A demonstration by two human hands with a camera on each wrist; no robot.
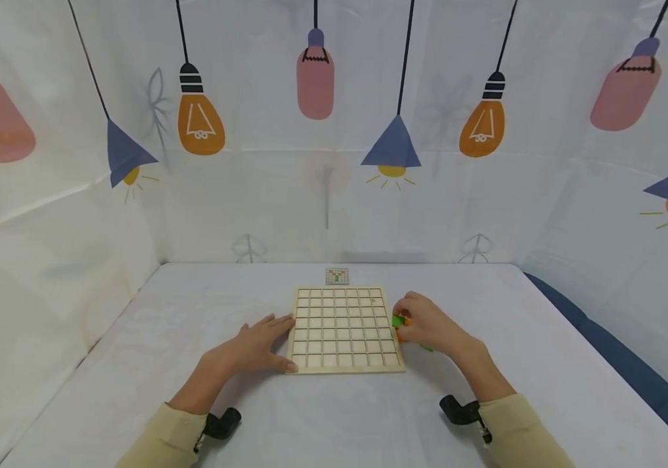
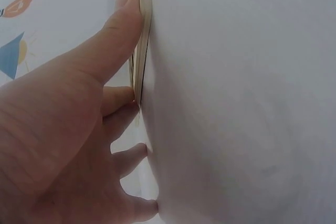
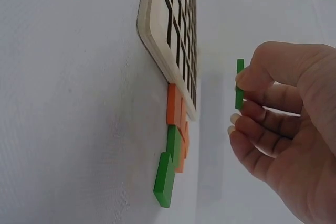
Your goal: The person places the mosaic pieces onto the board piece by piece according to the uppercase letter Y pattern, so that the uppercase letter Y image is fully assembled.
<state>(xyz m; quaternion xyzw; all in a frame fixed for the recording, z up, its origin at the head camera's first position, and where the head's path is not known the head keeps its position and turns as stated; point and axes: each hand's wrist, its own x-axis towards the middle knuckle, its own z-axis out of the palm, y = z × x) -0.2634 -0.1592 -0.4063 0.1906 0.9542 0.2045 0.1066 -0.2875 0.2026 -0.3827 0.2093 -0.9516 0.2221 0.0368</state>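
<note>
A pale wooden grid board [image 1: 343,330] with rows of square cells lies flat on the white table. My left hand [image 1: 256,344] touches its left edge, thumb at the near corner and fingers spread along the side. In the right wrist view, my right hand [image 3: 294,114] pinches a thin green tile [image 3: 240,85] between thumb and fingertips, raised above the table. Beside the board's right edge lie loose tiles: an orange tile [image 3: 174,104], a green tile [image 3: 165,179] and several more. In the head view my right hand [image 1: 430,325] partly hides them.
A small card with a coloured grid pattern [image 1: 337,276] lies just beyond the board. White curtains printed with lamps [image 1: 392,149] surround the table [image 1: 334,422]. Something dark blue [image 1: 614,357] runs along the table's right side.
</note>
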